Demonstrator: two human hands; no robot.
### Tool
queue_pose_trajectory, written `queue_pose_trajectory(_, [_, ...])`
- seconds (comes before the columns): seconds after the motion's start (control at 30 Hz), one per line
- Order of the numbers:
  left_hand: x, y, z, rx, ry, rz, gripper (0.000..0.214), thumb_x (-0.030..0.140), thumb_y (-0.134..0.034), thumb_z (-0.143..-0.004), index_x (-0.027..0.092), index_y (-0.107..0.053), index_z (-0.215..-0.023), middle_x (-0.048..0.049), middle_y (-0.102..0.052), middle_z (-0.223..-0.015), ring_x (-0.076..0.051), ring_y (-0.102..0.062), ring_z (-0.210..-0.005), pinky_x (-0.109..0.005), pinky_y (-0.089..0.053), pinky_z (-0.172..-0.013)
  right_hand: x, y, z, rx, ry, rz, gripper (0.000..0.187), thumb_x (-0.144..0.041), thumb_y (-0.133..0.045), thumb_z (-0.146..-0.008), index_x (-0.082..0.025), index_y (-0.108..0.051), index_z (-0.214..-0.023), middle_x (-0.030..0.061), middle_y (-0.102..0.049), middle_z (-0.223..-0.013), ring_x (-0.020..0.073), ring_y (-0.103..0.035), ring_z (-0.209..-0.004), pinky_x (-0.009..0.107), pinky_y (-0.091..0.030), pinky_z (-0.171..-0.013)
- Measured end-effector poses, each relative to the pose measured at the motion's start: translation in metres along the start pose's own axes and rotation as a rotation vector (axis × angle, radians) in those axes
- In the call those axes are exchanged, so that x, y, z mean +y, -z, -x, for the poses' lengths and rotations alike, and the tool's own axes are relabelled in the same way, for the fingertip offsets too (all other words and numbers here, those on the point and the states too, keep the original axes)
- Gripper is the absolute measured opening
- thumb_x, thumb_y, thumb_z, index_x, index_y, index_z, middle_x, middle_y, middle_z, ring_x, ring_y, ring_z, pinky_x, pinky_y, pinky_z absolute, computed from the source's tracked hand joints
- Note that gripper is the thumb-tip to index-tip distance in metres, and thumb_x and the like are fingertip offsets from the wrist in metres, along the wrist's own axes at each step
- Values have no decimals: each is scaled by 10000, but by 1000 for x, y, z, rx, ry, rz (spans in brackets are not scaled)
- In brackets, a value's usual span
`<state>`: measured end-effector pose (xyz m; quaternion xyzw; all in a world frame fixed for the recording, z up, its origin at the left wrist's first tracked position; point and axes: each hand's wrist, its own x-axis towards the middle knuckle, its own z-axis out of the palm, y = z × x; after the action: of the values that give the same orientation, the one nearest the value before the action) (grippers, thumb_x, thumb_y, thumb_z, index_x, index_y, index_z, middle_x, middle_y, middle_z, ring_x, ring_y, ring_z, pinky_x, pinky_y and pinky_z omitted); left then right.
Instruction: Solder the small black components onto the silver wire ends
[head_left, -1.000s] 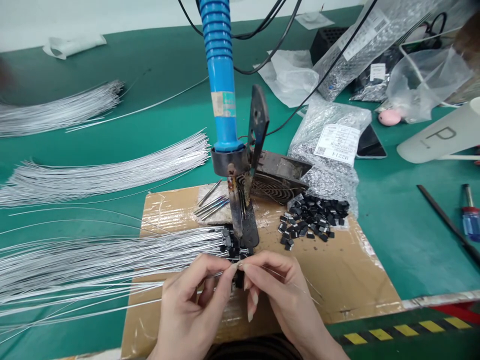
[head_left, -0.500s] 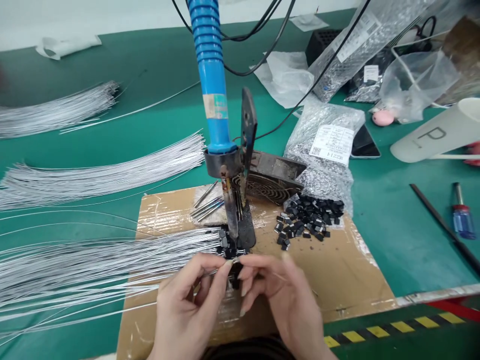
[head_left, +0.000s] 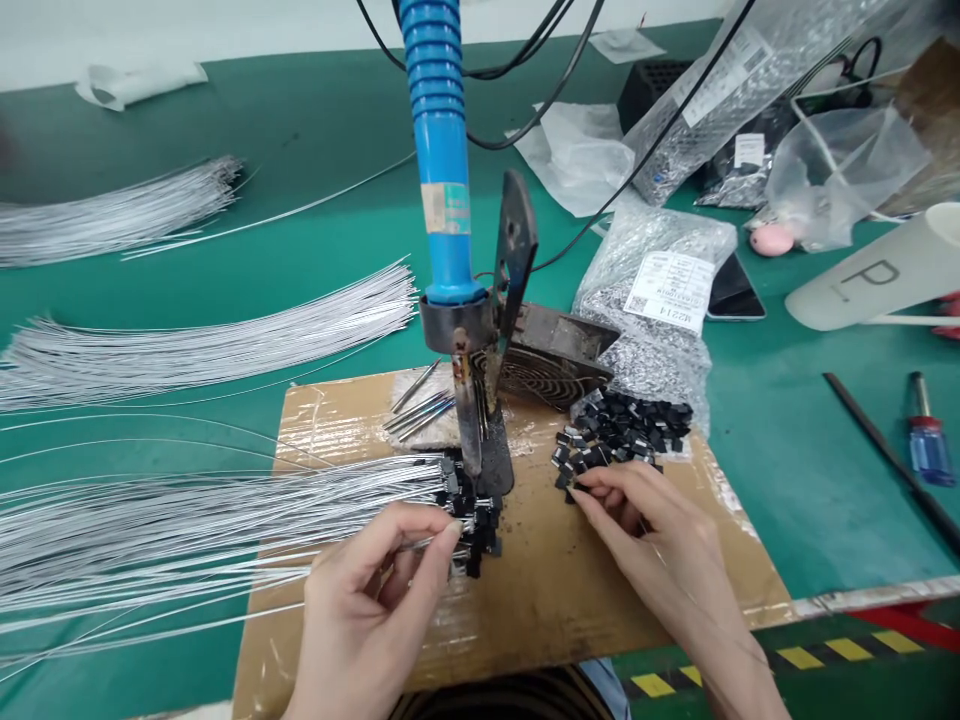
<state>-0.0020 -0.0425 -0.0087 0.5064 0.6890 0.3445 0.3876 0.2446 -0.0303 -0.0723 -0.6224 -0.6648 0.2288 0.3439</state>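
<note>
My left hand [head_left: 382,600] pinches the end of a thin white wire between thumb and forefinger, just left of black connectors [head_left: 491,510] at the ends of a wire bundle [head_left: 337,500]. Thumb and forefinger of my right hand [head_left: 652,540] close on a small black connector [head_left: 571,494] at the near edge of a loose pile [head_left: 637,425]; the fingertips partly hide it. Above the wired connectors, a blue-handled soldering iron [head_left: 442,230] points straight down in a metal holder.
Brown cardboard [head_left: 555,600] lies under the work on the green table. Behind the iron stand a dark fan [head_left: 555,350] and spare metal tips [head_left: 420,412]. More wire bundles [head_left: 225,350] lie left. At right are a bubble-wrap bag [head_left: 652,270], a screwdriver [head_left: 928,430] and a cup [head_left: 870,270].
My right hand has moved right, from beside my left fingertips to the pile of black connectors. My left hand stays nearly in place, still pinching. The view has shifted slightly.
</note>
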Motion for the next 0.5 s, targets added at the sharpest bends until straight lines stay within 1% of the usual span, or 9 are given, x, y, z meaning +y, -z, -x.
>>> queue_pose_trajectory(0.1, [0, 0, 0, -7, 11, 19, 130, 321, -710, -918, 229, -770, -849, 8, -740, -732, -121, -621, -641, -244, -408, -603, -3, 0, 0, 12, 15, 28, 35, -215, -689, -1002, -219, -718, -982, 4, -661, -854, 129, -597, -676, 241, -504, -608])
queue_pose_trajectory(0.17, [0, 0, 0, -4, 23, 18, 123, 321, -716, -911, 227, -770, -852, 7, -739, -735, -118, -616, -639, -244, -402, -604, -4, 0, 2, 34, 0, 38, 34, -227, -694, -992, -218, -720, -973, 4, -671, -855, 124, -598, -646, 243, -516, -603])
queue_pose_trajectory(0.27, [1, 1, 0, -4, 42, 10, 134, 330, -720, -906, 221, -763, -843, 10, -720, -717, -114, -595, -621, -248, -382, -588, -4, -3, 6, 100, -126, -14, 51, -276, -733, -964, -226, -732, -971, 0, -712, -837, 122, -646, -621, 241, -560, -616])
queue_pose_trajectory(0.37, [3, 1, -1, -12, 55, 12, 150, 335, -710, -906, 219, -748, -819, 18, -699, -707, -109, -580, -608, -244, -379, -580, -9, -6, 10, 199, -260, -166, 92, -320, -778, -931, -245, -774, -984, 6, -760, -831, 141, -722, -678, 227, -607, -646])
queue_pose_trajectory(0.43, [5, 1, -2, -16, 52, 24, 142, 323, -711, -899, 222, -740, -804, 19, -708, -725, -110, -596, -634, -232, -394, -591, -16, -8, 8, 211, -285, -297, 73, -301, -794, -915, -262, -814, -972, 17, -783, -894, 141, -741, -703, 209, -622, -641])
queue_pose_trajectory(0.5, [7, 1, -3, -22, 47, 61, 128, 305, -711, -892, 224, -735, -796, 4, -746, -787, -130, -639, -712, -220, -414, -597, -28, -11, 5, 194, -292, -449, 37, -262, -813, -891, -265, -837, -919, 24, -788, -939, 140, -755, -708, 199, -637, -637])
